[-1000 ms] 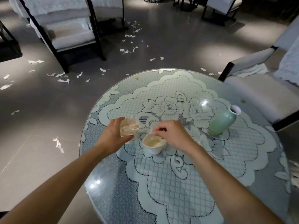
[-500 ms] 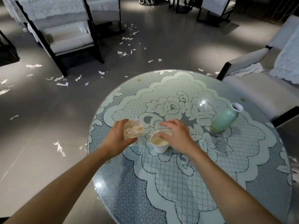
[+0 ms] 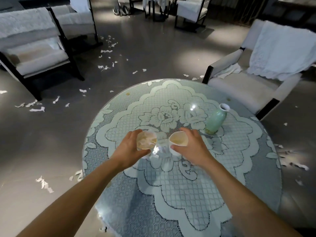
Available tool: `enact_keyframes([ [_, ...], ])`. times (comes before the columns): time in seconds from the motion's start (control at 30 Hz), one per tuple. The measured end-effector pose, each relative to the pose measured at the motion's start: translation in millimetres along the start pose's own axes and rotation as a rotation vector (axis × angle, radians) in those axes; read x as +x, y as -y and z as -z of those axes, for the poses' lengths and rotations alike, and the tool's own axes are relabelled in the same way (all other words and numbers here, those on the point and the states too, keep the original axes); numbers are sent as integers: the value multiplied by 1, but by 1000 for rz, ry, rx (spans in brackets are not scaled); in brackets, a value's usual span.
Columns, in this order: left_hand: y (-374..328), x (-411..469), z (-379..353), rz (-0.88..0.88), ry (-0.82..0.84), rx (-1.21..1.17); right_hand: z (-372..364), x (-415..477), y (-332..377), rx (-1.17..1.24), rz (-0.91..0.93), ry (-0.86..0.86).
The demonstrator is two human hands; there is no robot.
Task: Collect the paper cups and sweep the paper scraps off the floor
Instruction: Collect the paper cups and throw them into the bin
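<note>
**Hazards.** The paper scraps (image 3: 36, 109) lie scattered across the floor and are not yet swept. Any crumpled paper dropped from a cup would add to them. The left cup (image 3: 146, 140) appears to carry crumpled paper in its mouth, so tipping it further could spill that paper onto the table (image 3: 95, 117). The rim of the right cup (image 3: 178, 140) is pressed into a pointed oval. A harder squeeze could collapse the thin wall and loosen the grip. The green vase (image 3: 215, 121) stands near the right hand (image 3: 191, 147), on its outer side. An outward swing of that hand could topple it.

**Position of cups relative to fingers.** The left hand (image 3: 130, 147) is wrapped round the left cup, with the fingers curled over its far left wall and the thumb under its near edge. The cup mouth faces up and toward the camera. The right hand clamps the right cup, with the fingers on the far right wall and the thumb (image 3: 172, 147) on the near wall. Both cups are above the table centre, side by side and apart. It cannot be determined whether either base rests on the surface.
</note>
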State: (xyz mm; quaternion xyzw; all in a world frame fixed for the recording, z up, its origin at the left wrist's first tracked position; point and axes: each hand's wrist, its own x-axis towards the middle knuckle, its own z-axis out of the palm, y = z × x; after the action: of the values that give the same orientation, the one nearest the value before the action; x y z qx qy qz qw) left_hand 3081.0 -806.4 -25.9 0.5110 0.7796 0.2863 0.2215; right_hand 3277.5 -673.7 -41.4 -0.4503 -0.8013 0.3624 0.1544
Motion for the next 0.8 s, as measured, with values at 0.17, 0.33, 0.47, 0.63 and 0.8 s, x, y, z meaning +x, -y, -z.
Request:
enact_keyframes([
  [0.17,-64,18,-28,-290,140,-11,52,-50,-12,25,-116,-188],
  [0.33,-141,7,-80,-529,353,-13,98,-147,-45,-38,-367,-423],
  [0.47,-217,-32,-139,-715,548,-24,125,-257,-71,-24,-583,-596],
  [0.63,-309,-139,-215,-1030,839,-85,130,-419,-83,24,-890,-909],
  [0.8,-357,-270,-278,-1220,1104,-57,100,-584,-71,43,-1188,-1170],
])
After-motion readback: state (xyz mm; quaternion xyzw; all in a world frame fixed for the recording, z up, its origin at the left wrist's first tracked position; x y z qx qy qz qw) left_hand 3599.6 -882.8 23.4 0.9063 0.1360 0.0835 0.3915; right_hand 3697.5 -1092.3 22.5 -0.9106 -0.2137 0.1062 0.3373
